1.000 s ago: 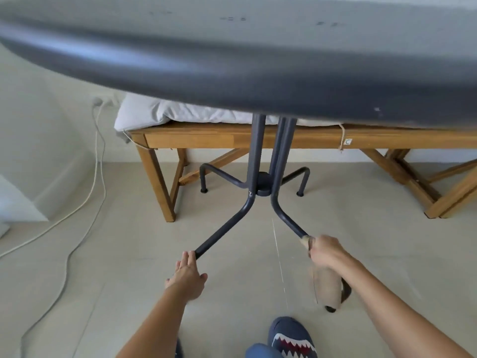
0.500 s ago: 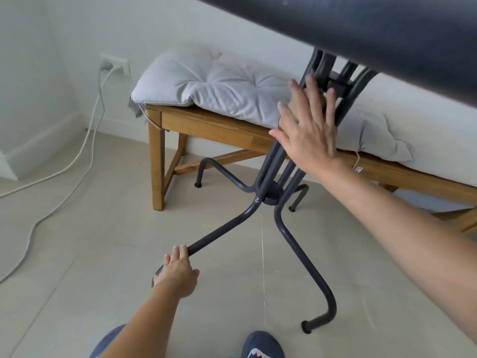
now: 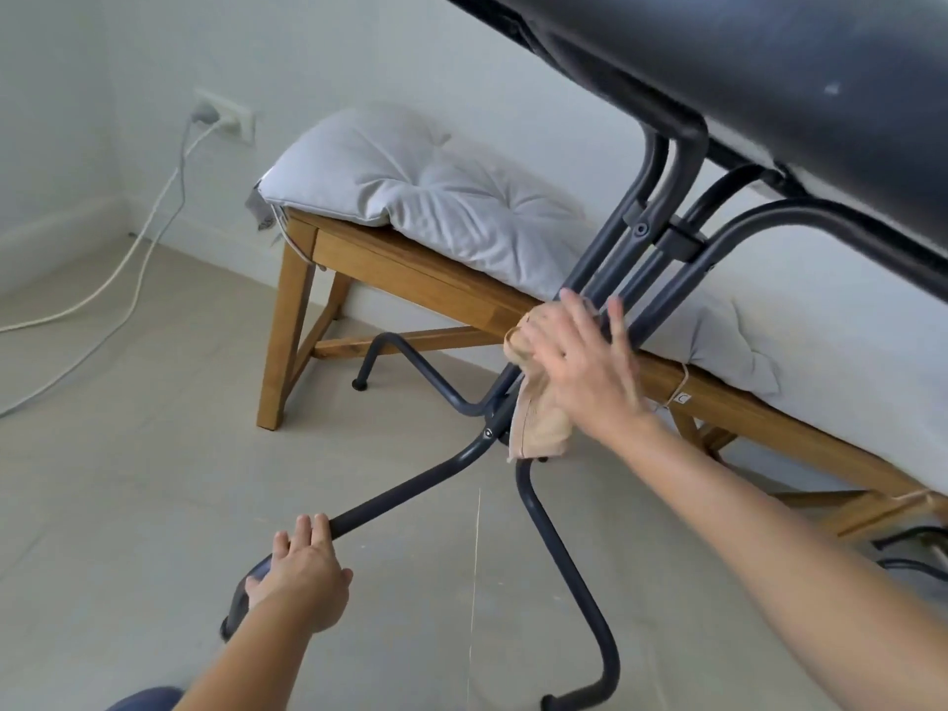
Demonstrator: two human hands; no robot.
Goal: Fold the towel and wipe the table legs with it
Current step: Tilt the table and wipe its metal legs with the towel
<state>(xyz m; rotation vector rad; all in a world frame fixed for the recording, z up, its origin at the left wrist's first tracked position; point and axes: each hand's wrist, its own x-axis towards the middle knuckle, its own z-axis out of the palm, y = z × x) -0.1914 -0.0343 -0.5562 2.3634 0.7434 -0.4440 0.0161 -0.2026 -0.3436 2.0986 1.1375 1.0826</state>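
Right hand point(image 3: 585, 372) is flat and open, just pressing the towel point(image 3: 538, 407) against the upright legs point(image 3: 605, 254) while left hand point(image 3: 297, 577) wraps a low leg, so the towel could easily slip off.

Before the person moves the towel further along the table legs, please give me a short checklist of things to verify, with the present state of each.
1. Towel is between the right hand and the upright table legs: ok.
2. Left hand steadies the lower leg near its foot: ok.
3. Towel is neatly folded: cannot tell; it looks bunched, one end hanging.
4. Right hand grips the towel firmly: cannot tell; fingers are spread, palm pressing.
5. Towel is clear of the bench behind: ok.
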